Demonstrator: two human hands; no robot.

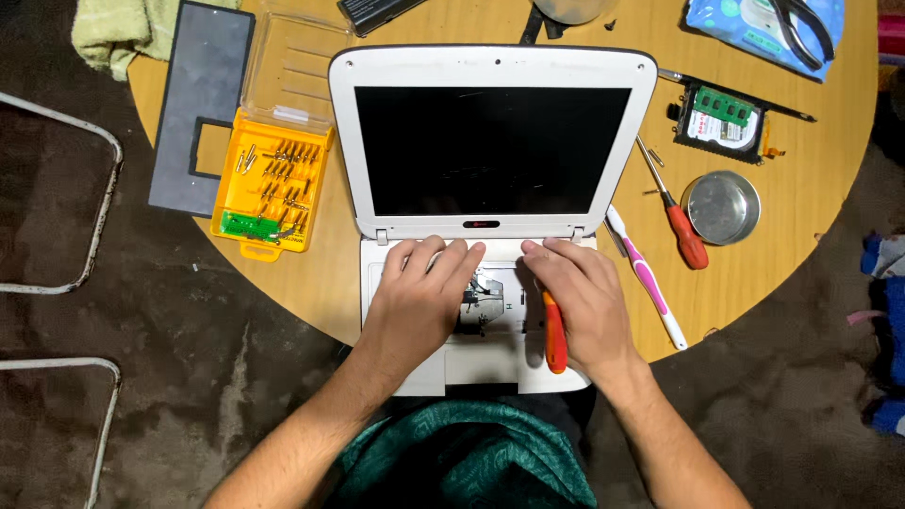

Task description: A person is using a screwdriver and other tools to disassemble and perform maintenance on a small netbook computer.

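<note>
Where hands (419, 302) meet: blue packet (754, 28) far right.

Home repair corner: round wooden table (811, 217) on dark carpet (189, 330); yellow bit case (273, 184); loose hard drive (723, 121).

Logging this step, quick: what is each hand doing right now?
Left hand: open, fingers flat on the white laptop base, holding nothing.
Right hand: closed around an orange-handled screwdriver.

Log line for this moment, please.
left hand: flat on white laptop base | right hand: grips orange screwdriver | lid: open, screen dark | yellow bit case: open, left
</note>
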